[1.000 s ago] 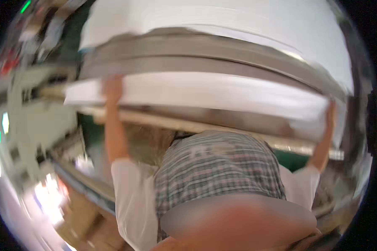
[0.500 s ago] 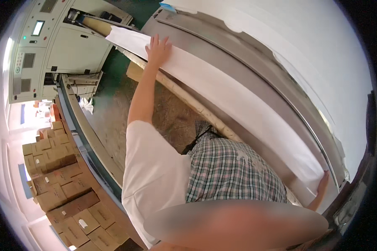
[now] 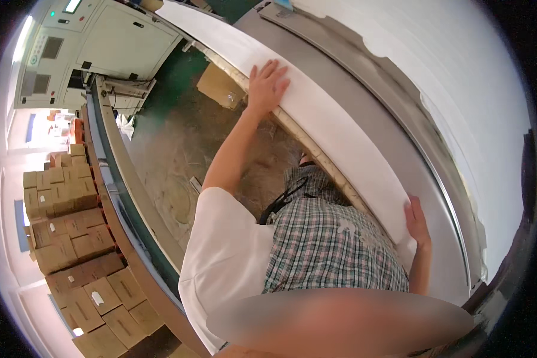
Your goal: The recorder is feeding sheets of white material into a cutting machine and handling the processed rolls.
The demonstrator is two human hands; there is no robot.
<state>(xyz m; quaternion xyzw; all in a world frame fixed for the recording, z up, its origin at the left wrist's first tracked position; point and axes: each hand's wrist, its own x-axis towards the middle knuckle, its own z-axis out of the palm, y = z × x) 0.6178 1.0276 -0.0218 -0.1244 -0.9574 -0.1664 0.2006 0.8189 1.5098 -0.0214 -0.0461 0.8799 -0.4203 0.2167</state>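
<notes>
A long white sheet (image 3: 334, 128) lies in a narrow strip along a grey metal table (image 3: 364, 107), close to the table's near edge. My left hand (image 3: 267, 88) rests on it with the fingers spread, palm down, near the strip's left part. At the right end, my right hand (image 3: 418, 222) lies with fingers stretched out along the sheet's far edge, partly over the bare metal. A pale, worn roller or bar (image 3: 307, 142) runs along the near side, beside my checked apron (image 3: 334, 244).
Beyond the table, a large white sheet (image 3: 453, 65) hangs over a metal bar. A machine cabinet (image 3: 116, 45) stands at the far left. A long rail (image 3: 128, 173) runs on my left, with stacked cardboard boxes (image 3: 71, 238) behind it. Flat cardboard (image 3: 221, 86) lies on the floor.
The white strip has shifted toward my body, near the pale bar. My right hand has moved inward from the table's right end, and my left hand rightward along the strip. The view has shifted.
</notes>
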